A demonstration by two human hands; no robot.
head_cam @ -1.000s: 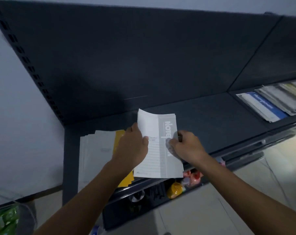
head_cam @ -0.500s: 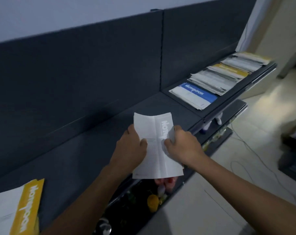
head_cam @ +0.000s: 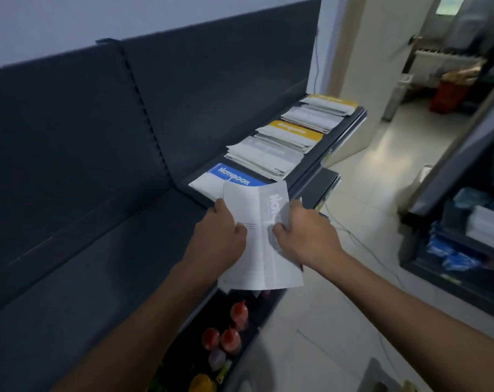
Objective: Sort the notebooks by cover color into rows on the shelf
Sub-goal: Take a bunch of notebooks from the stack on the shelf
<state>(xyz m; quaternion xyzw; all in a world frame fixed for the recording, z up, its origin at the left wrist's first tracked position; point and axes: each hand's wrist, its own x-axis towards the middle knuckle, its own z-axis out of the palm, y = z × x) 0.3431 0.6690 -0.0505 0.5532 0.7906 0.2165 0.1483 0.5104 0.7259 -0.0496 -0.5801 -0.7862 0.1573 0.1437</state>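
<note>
Both hands hold a grey-and-white notebook (head_cam: 261,244) above the front edge of the dark shelf (head_cam: 104,267). My left hand (head_cam: 218,237) grips its left side and my right hand (head_cam: 302,236) grips its right side, over the grey band. Just beyond it on the shelf lies a blue-banded notebook (head_cam: 231,176). Further right along the shelf sit a pile of grey-white notebooks (head_cam: 265,155), a yellow-banded pile (head_cam: 293,132), and another pile (head_cam: 322,111) with yellow on top at the shelf's end.
A lower shelf (head_cam: 323,183) juts out below. Red-capped bottles (head_cam: 230,332) and a yellow item (head_cam: 201,383) stand on a level beneath the notebook. A cable (head_cam: 361,244) trails over the pale floor. A second dark rack (head_cam: 461,236) stands at the right.
The view has swung right along the shelf. The notebook in both hands has travelled from the white-and-yellow pile at the left end to just before the blue notebook.
</note>
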